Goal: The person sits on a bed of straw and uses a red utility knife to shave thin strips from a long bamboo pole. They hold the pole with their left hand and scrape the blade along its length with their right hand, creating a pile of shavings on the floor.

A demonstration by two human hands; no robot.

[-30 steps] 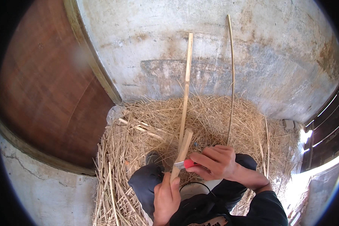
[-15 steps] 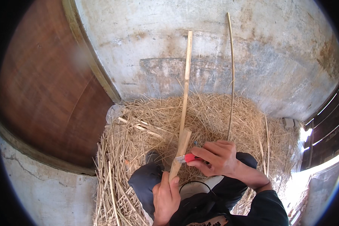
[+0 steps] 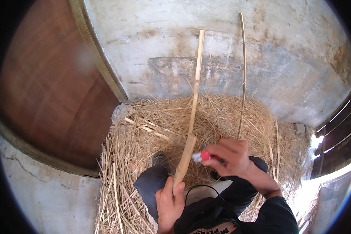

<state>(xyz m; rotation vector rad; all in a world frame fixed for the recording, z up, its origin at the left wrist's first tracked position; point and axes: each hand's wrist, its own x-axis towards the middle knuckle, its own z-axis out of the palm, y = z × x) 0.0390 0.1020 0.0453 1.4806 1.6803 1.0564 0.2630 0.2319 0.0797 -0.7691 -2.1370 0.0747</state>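
My left hand [image 3: 168,202] grips the lower end of a long bamboo stick [image 3: 191,121] that rises away from me over the straw. My right hand [image 3: 231,158] is closed on a red-handled knife [image 3: 202,156], its tip set against the stick's right side just above my left hand. A thin split strip [image 3: 242,74] stands up from near my right hand, curving toward the wall. How the strip joins the stick is hidden behind my fingers.
A thick heap of dry straw and shavings [image 3: 152,128] covers the floor around my dark-trousered knees [image 3: 150,183]. A stained concrete wall [image 3: 261,46] stands behind, a brown wooden door [image 3: 46,85] at left, dark slats [image 3: 339,128] at right.
My right hand with the knife has shifted slightly along the stick; the stick and thin strip stay nearly in place. My left hand keeps its grip.
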